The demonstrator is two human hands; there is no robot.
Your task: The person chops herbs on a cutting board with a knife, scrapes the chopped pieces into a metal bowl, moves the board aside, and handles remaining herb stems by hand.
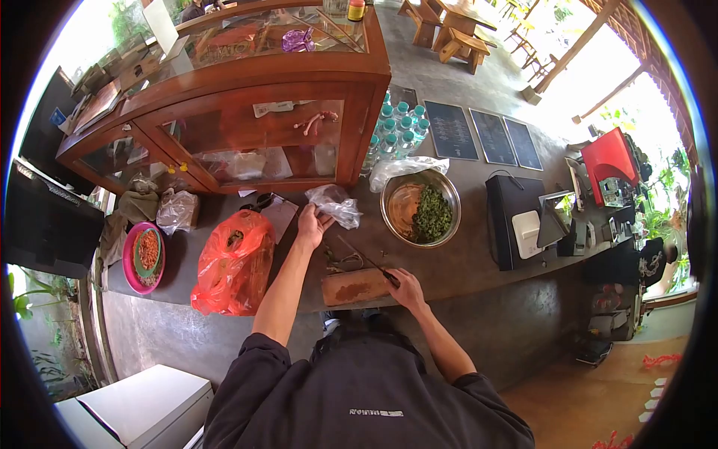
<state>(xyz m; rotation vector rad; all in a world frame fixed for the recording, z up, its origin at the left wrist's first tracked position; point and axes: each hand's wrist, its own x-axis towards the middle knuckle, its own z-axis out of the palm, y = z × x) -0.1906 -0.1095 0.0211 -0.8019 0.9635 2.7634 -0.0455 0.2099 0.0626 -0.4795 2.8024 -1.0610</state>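
Note:
My left hand (312,227) is closed on a crumpled clear plastic bag (336,207) over the counter. In my right hand (407,290) is a knife (364,257), its dark handle in my fingers and its blade pointing up and left. Under the knife lies a worn wooden cutting board (356,286) at the counter's near edge. A few thin scraps (344,260) lie just behind the board. To the right of the bag stands a metal bowl (392,227) with chopped greens (432,215) heaped along its right side.
A red plastic bag (234,262) and a pink basin (129,263) holding a green strainer of orange bits stand at left. Behind rises a glass-fronted wooden cabinet (247,93). Several water bottles (396,129) stand beside it. A black box-shaped machine (502,224) sits at right.

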